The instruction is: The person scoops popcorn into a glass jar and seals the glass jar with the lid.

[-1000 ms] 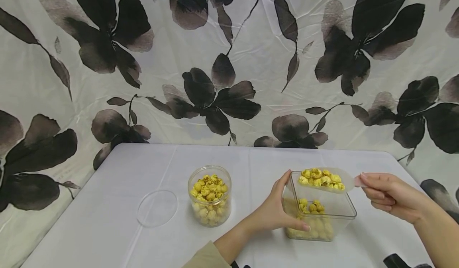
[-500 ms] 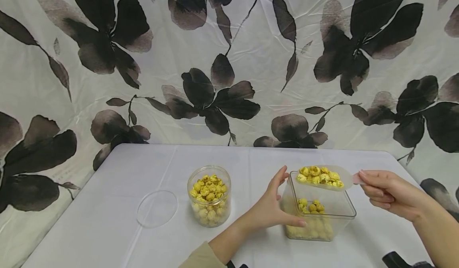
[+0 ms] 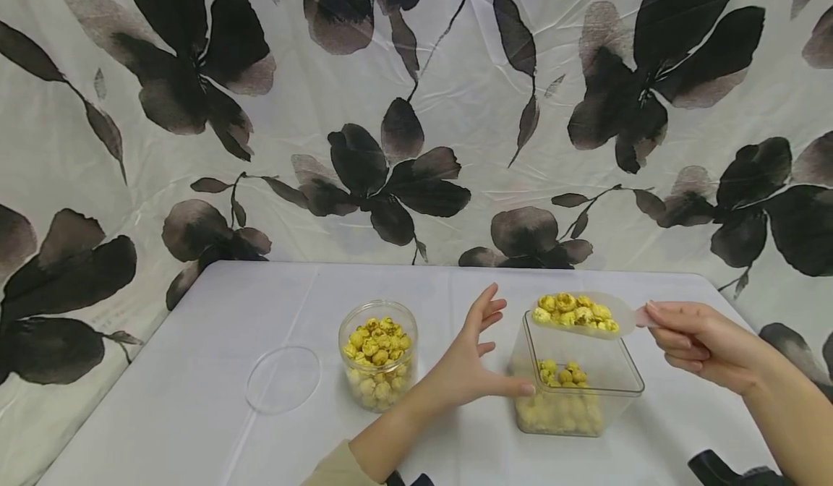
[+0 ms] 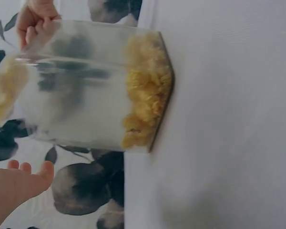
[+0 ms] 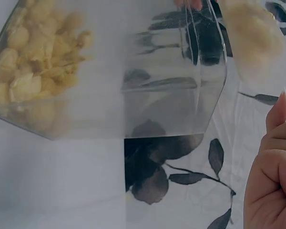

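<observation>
Nearest to the person, a black thing (image 3: 722, 469) peeks in at the bottom edge, too cut off to tell what it is. A beige sleeve (image 3: 338, 470) leads up to the left hand (image 3: 470, 359). This hand is open, with its fingers spread apart and pointing up, and it holds nothing. Its thumb tip is just beside the near left corner of the square clear box (image 3: 575, 399), and I cannot tell if it touches. The box stands upright on the white table (image 3: 195, 414), between the two hands. It has yellow popcorn (image 3: 561, 374) in the bottom part only. On the other side of the left hand stands a round clear jar (image 3: 379, 356), upright and with no lid on, filled with yellow popcorn up to near the top. The jar is close to the left wrist but not touching it. Farther left, a flat clear lid (image 3: 283, 378) lies on the table, well apart from both hands. The right hand (image 3: 699, 341) has its fingers curled and pinches the handle of a clear scoop (image 3: 579, 314). The scoop is heaped with yellow popcorn and hangs in the air over the far edge of the box, to the right of the left hand's fingertips. Behind the table hangs a white cloth with big dark flowers (image 3: 390, 175).
</observation>
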A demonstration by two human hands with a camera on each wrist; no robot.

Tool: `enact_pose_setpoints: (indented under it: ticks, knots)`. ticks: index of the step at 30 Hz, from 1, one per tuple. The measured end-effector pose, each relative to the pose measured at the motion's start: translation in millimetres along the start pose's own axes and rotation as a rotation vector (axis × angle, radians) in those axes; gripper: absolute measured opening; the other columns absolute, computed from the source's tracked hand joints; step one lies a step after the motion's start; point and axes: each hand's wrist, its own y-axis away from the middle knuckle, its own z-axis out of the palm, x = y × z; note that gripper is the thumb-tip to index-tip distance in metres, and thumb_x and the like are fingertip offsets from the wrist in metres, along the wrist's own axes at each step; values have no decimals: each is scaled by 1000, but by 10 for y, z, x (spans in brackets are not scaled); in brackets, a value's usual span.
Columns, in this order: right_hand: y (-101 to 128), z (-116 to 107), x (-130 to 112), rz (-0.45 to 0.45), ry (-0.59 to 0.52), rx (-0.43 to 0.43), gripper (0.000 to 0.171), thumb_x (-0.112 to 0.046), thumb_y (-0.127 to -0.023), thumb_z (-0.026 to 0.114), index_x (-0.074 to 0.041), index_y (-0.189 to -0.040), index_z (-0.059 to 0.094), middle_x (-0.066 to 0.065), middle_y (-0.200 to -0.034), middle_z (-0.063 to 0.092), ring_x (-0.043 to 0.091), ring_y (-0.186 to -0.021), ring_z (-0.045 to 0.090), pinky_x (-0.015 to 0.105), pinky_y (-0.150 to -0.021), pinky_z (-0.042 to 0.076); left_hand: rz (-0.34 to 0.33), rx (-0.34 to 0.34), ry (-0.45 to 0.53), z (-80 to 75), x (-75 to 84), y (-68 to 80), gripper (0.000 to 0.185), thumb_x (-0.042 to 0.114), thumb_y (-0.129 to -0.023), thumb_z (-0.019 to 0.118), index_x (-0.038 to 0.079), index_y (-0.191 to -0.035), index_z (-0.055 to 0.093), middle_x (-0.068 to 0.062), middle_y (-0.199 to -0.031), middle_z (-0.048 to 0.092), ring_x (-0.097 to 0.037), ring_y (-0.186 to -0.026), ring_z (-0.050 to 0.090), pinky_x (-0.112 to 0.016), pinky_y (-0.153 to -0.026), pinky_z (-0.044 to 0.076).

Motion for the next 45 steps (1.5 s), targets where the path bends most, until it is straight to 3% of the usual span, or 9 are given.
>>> enact_pose_setpoints:
  ticks: [5, 12, 20, 26, 36, 45]
  knots:
    - [-44, 33, -34, -2, -3, 4, 46, -10, -104, 18, 0, -112, 63, 6, -64, 17, 17, -48, 7, 27, -42, 4, 38, 26, -10, -147, 178, 75, 112, 7, -68, 83, 38, -147, 8, 6, -145, 26, -14, -134, 27, -45, -103, 32]
    - [-159, 94, -65, 1, 18, 30, 47, -11, -104, 18, -1, -110, 64, 0, -64, 27, 17, -49, 7, 27, -44, 5, 33, 88, -19, -429, 395, 241, 114, 5, -66, 84, 40, -146, 11, 8, -145, 27, -11, -134, 26, -45, -105, 30]
    - [-333, 193, -95, -5, 89, 60, 42, -12, -104, 24, -4, -107, 65, 0, -63, 27, 18, -49, 6, 28, -44, 4, 90, 163, -194, -842, 454, 464, 118, 6, -62, 86, 37, -147, 9, 8, -147, 24, -13, -136, 23, -46, -105, 30]
    - [-478, 289, -116, 0, 129, 89, 39, -13, -104, 28, -5, -104, 67, -1, -62, 29, 18, -49, 6, 28, -44, 5, 111, 233, -276, -1146, 417, 613, 120, 5, -61, 86, 35, -148, 9, 2, -149, 21, -18, -138, 18, -51, -106, 26]
    - [-827, 485, -113, 38, 220, 181, 32, -17, -101, 40, -9, -94, 69, -4, -57, 32, 18, -48, 7, 26, -44, 10, -27, 250, -392, -1356, 150, 729, 117, 17, -61, 88, 31, -149, 11, -7, -151, 20, -28, -140, 11, -59, -105, 19]
    - [-1136, 691, -54, 112, 280, 269, 31, -15, -100, 42, -12, -87, 70, -7, -55, 36, 12, -46, 13, 23, -44, 13, -117, 202, -282, -1433, -91, 811, 116, 15, -64, 85, 25, -150, 8, -13, -151, 19, -34, -139, 12, -69, -99, 15]
